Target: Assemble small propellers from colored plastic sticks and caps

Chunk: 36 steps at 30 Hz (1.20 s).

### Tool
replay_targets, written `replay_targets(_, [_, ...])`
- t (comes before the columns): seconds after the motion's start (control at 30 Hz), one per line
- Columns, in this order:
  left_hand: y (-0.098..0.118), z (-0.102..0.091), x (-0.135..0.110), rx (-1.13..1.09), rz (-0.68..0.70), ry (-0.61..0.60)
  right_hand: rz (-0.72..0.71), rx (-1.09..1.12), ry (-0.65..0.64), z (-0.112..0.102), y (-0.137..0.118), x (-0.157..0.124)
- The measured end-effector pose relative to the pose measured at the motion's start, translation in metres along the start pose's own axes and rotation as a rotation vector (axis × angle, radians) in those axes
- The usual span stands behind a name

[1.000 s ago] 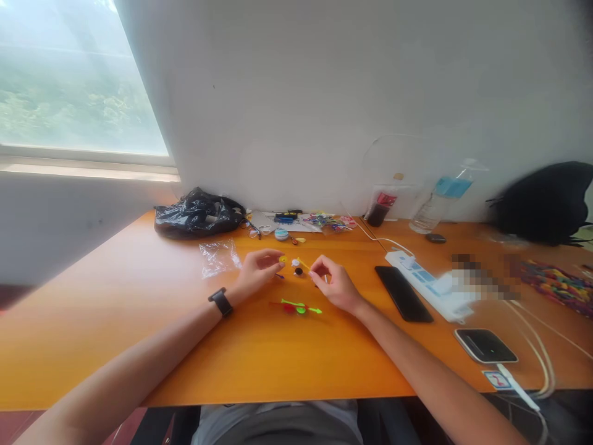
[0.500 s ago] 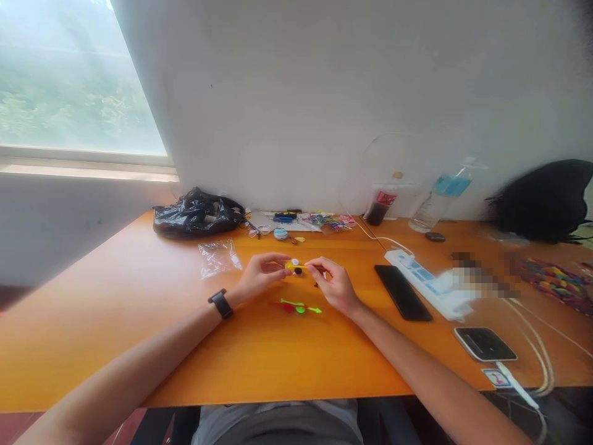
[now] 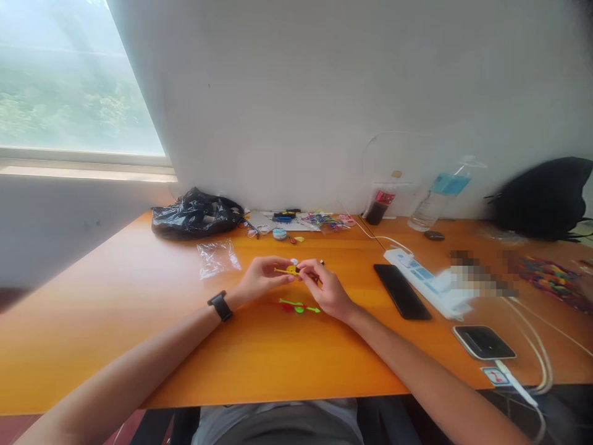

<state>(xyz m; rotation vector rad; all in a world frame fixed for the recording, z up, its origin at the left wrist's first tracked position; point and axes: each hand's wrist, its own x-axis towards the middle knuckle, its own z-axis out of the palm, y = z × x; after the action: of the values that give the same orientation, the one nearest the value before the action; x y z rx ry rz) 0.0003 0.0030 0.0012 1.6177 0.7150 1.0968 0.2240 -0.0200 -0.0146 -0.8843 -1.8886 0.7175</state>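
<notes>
Yellow piece [image 3: 290, 270]: long axis left-right, thin end leftward
Left hand [image 3: 263, 275]: grip pinching it
Right hand [image 3: 328, 290]: grip pinching it

hd cam | fwd+dn – over desk [image 3: 278, 364] | nr, wide

Wooden surface [image 3: 222, 364], orange-brown. Far left corner: black plastic bag [image 3: 197, 216]; clear packet [image 3: 217, 259] nearer in. Far edge, towards right: clear bottle [image 3: 428, 210]. Green arrow-ended piece [image 3: 309, 308] between far and near edges. Dark phone [image 3: 402, 292] beside white power strip [image 3: 419, 274].
</notes>
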Motion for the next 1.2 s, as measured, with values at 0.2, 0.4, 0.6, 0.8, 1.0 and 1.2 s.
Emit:
replay_targets(0.2, [0.0008,0.0009,-0.0010,0.085,0.047,-0.042,-0.014,-0.031,-0.030,0.0008,-0.0037,-0.0009])
replay_targets(0.4, [0.0008,-0.0007,-0.0016,0.129,0.076,-0.035,-0.031,-0.128,-0.016,0.0002,-0.0030,0.0001])
replay_targets(0.6, [0.0003,-0.0009,-0.0034,0.181,0.076,-0.031,-0.046,-0.226,0.002,-0.0024,-0.0050,0.0021])
replay_targets(0.8, [0.0014,-0.0008,-0.0049,0.305,0.118,-0.022,-0.064,-0.230,-0.053,-0.0020,-0.0049,0.0009])
replay_targets(1.0, [0.0010,-0.0001,-0.0056,0.356,0.101,0.017,-0.070,-0.265,-0.024,-0.0044,-0.0038,0.0012])
replay_targets(1.2, [0.0020,0.0002,-0.0047,0.339,0.086,0.000,-0.064,-0.229,-0.045,-0.0047,-0.0047,0.0007])
